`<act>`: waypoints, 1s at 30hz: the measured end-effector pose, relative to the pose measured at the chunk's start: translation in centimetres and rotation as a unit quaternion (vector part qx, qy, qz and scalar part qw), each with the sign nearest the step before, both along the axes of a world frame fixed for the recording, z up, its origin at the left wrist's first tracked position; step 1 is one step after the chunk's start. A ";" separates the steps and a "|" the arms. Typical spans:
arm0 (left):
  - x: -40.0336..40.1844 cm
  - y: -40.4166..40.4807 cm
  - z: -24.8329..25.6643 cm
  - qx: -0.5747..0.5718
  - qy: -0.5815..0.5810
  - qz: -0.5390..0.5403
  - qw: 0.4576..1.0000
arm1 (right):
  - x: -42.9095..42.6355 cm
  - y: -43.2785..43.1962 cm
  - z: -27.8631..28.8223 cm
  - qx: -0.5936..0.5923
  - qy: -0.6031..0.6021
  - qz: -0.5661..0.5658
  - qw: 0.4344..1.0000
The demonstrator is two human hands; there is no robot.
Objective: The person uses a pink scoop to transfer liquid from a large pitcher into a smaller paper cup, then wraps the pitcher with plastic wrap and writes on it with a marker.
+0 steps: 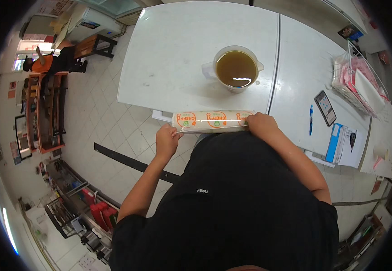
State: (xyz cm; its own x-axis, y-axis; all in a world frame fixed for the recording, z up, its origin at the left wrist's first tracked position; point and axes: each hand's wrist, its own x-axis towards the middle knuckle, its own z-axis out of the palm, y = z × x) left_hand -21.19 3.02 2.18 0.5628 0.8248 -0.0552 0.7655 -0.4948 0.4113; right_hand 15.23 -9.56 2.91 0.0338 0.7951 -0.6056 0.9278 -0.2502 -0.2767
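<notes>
A thick roll of plastic film, with repeated orange and green Cheffy printing, lies level in front of my waist at the table's near edge. My left hand pinches a clear film edge at the roll's lower left corner. Around the roll's right end my right hand is closed, covering part of the print. Beyond the roll, a clear plastic measuring jug holds brown liquid; its handle points left and its spout right.
The white table is a chest-like surface with a dark seam. To the right are a blue pen, a phone, a blue binder with papers and a wire basket. A person in orange stands at the far left.
</notes>
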 end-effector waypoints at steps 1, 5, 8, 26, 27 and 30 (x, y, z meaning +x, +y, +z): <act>-0.3 -0.2 -0.8 0.058 -0.019 0.000 0.998 | -0.2 -0.2 -0.1 -0.001 0.000 -0.007 1.000; -3.9 -2.4 -4.8 -0.073 -0.142 0.100 0.982 | -0.5 -0.6 -0.3 0.000 0.003 -0.028 1.000; -4.2 -2.5 -3.4 -0.298 -0.152 0.225 0.915 | -0.1 -0.8 -0.2 0.003 -0.001 -0.033 0.999; 0.1 1.6 0.7 0.066 0.167 0.062 0.982 | 1.5 -0.1 2.8 0.068 -0.031 -0.050 0.996; 0.3 1.9 0.8 0.042 0.200 0.065 0.977 | 1.4 -0.1 2.2 0.061 -0.033 -0.050 0.996; 0.5 3.0 1.0 -0.016 0.247 0.071 0.966 | 1.2 -0.1 1.1 0.076 -0.067 -0.033 0.994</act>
